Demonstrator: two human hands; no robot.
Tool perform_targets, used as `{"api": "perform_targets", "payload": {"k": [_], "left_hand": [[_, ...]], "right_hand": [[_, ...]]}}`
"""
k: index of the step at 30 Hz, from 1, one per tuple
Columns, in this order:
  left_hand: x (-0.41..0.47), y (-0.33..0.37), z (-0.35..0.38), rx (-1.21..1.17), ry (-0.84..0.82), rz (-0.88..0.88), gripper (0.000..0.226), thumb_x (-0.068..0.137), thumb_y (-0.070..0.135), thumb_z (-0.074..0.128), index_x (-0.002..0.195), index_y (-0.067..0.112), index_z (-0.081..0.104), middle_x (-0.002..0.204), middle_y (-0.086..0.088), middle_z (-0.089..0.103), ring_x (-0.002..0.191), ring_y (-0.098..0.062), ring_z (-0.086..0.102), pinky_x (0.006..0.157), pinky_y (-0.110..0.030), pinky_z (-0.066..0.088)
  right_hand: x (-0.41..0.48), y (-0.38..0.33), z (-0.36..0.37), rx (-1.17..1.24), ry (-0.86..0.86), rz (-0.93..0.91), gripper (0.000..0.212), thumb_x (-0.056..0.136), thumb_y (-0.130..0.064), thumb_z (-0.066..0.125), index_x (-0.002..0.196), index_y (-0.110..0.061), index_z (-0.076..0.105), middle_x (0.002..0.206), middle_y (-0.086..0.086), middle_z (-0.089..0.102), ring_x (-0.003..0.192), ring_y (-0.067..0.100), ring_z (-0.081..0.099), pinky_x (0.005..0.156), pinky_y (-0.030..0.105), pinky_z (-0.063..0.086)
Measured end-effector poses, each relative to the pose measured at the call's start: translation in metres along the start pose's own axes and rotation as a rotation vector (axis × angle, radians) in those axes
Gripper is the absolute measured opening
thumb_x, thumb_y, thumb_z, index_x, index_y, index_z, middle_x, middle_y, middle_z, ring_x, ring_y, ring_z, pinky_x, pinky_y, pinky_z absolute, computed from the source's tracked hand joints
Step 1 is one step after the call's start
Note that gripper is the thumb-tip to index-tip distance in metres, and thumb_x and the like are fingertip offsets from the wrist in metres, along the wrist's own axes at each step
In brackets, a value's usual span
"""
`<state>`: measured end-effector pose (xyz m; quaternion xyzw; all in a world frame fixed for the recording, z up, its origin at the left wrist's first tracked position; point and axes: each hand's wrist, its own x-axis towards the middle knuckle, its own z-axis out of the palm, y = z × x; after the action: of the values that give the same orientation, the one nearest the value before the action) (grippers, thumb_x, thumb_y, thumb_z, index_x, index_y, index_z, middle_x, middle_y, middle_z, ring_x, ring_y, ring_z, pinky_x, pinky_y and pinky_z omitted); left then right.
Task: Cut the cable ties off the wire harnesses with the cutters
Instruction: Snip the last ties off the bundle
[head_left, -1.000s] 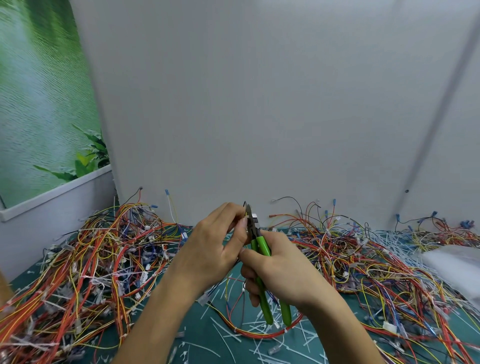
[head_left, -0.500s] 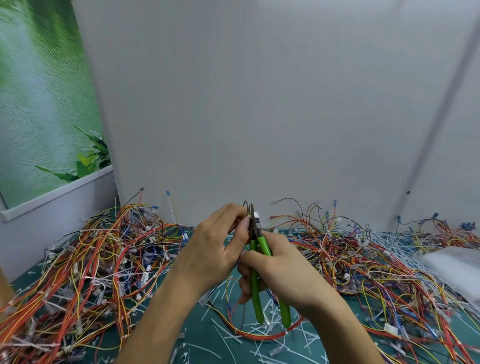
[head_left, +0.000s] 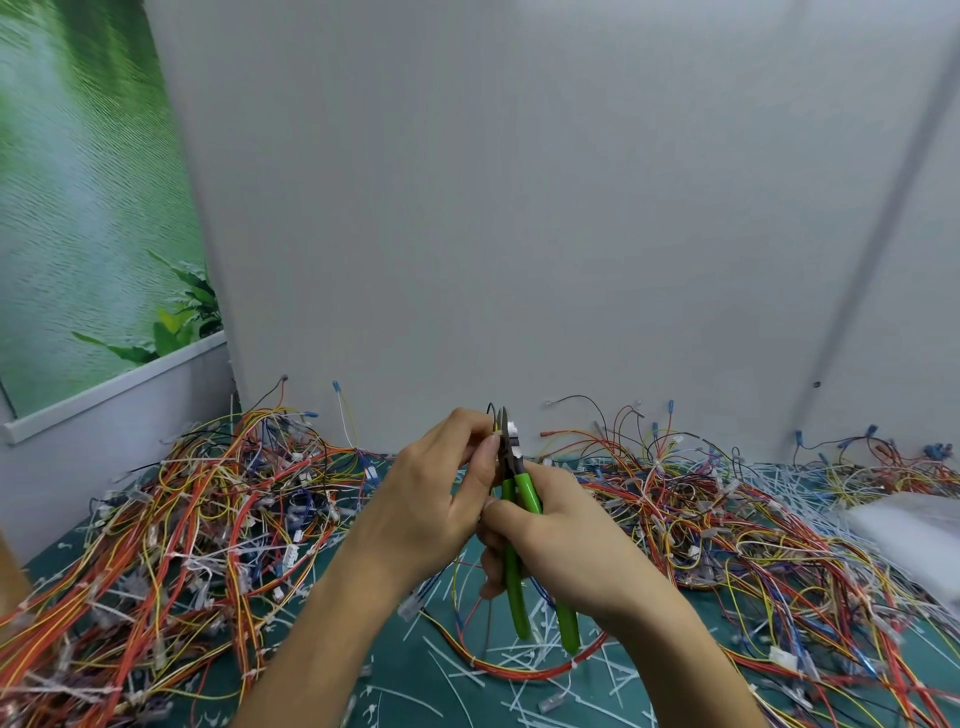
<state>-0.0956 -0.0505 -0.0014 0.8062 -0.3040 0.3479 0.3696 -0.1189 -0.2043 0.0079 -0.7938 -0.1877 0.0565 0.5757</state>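
the right hand (head_left: 566, 540) grips the green cutters (head_left: 514, 519), tips up at a small white piece on a wire pinched by the left hand (head_left: 441, 499). cut ties (head_left: 519, 670) litter the counter (head_left: 322, 577) — some work looks done — but big harness piles (head_left: 197, 519) remain on both sides.

no readable text, labels, brands or numbers anywhere: none on cutters (head_left: 519, 525), wires, green mat or grey wall.
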Motion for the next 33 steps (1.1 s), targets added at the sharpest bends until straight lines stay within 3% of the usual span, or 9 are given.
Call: {"api": "perform_targets", "payload": {"k": [3, 6, 8, 12, 18, 22, 28, 33], "left_hand": [[-0.001, -0.001, 0.0, -0.037, -0.011, -0.016, 0.005, 0.103, 0.02, 0.05, 0.099, 0.02, 0.053, 0.082, 0.028, 0.055, 0.074, 0.005, 0.056, 0.065, -0.005, 0.037], [-0.001, -0.003, -0.005, -0.086, 0.009, -0.028, 0.004, 0.099, 0.018, 0.056, 0.097, 0.021, 0.055, 0.082, 0.025, 0.058, 0.076, 0.0, 0.061, 0.067, -0.005, 0.041], [-0.002, -0.003, -0.008, -0.113, 0.011, -0.038, 0.005, 0.097, 0.019, 0.058, 0.097, 0.023, 0.057, 0.082, 0.022, 0.059, 0.075, -0.004, 0.061, 0.066, -0.008, 0.043], [-0.001, -0.002, -0.008, -0.11, 0.016, -0.043, 0.003, 0.098, 0.021, 0.06, 0.097, 0.023, 0.058, 0.084, 0.025, 0.06, 0.077, -0.001, 0.062, 0.066, -0.006, 0.043], [-0.001, -0.004, -0.006, -0.102, 0.019, -0.059, 0.005, 0.1, 0.024, 0.057, 0.096, 0.028, 0.056, 0.082, 0.024, 0.06, 0.072, 0.0, 0.061, 0.063, -0.006, 0.042], [-0.001, -0.003, -0.002, -0.125, 0.022, -0.094, 0.005, 0.099, 0.027, 0.054, 0.095, 0.027, 0.056, 0.084, 0.02, 0.063, 0.075, -0.002, 0.064, 0.063, -0.011, 0.046], [0.0, 0.002, -0.001, -0.115, 0.034, -0.103, 0.007, 0.098, 0.025, 0.053, 0.093, 0.023, 0.056, 0.083, 0.026, 0.062, 0.076, 0.0, 0.063, 0.063, -0.007, 0.043], [0.0, 0.007, 0.001, -0.107, 0.057, -0.112, 0.009, 0.098, 0.027, 0.053, 0.091, 0.023, 0.055, 0.074, 0.027, 0.057, 0.065, 0.0, 0.054, 0.056, -0.009, 0.038]], "right_hand": [[0.0, 0.0, -0.001, -0.002, 0.0, -0.003, 0.015, 0.092, -0.018, 0.054, 0.089, -0.004, 0.055, 0.063, 0.007, 0.058, 0.058, 0.03, 0.065, 0.072, 0.065, 0.06], [-0.002, -0.001, -0.001, 0.096, -0.006, -0.024, 0.017, 0.104, -0.011, 0.052, 0.088, -0.004, 0.051, 0.061, 0.003, 0.048, 0.049, 0.023, 0.05, 0.05, 0.04, 0.054], [-0.002, -0.002, -0.001, 0.106, -0.012, -0.021, 0.021, 0.107, -0.012, 0.052, 0.091, 0.001, 0.048, 0.062, 0.003, 0.044, 0.05, 0.022, 0.046, 0.047, 0.033, 0.048], [-0.006, -0.007, -0.001, 0.076, -0.014, -0.041, 0.017, 0.105, -0.011, 0.053, 0.09, -0.004, 0.052, 0.063, 0.002, 0.049, 0.053, 0.025, 0.052, 0.052, 0.04, 0.054], [-0.005, -0.006, -0.001, 0.029, -0.009, -0.011, 0.019, 0.101, -0.013, 0.051, 0.099, 0.006, 0.051, 0.065, 0.009, 0.057, 0.059, 0.035, 0.063, 0.069, 0.069, 0.057], [-0.004, -0.005, -0.002, 0.04, -0.019, 0.013, 0.017, 0.1, -0.011, 0.05, 0.097, 0.006, 0.051, 0.065, 0.01, 0.057, 0.059, 0.035, 0.062, 0.069, 0.069, 0.057], [-0.005, -0.005, -0.006, 0.063, -0.05, 0.009, 0.011, 0.094, -0.014, 0.053, 0.088, -0.006, 0.054, 0.068, 0.008, 0.056, 0.06, 0.033, 0.061, 0.066, 0.06, 0.059], [-0.005, -0.005, -0.011, 0.059, -0.076, 0.025, 0.007, 0.088, -0.014, 0.055, 0.088, -0.006, 0.054, 0.071, 0.012, 0.056, 0.063, 0.032, 0.061, 0.068, 0.061, 0.059]]}}
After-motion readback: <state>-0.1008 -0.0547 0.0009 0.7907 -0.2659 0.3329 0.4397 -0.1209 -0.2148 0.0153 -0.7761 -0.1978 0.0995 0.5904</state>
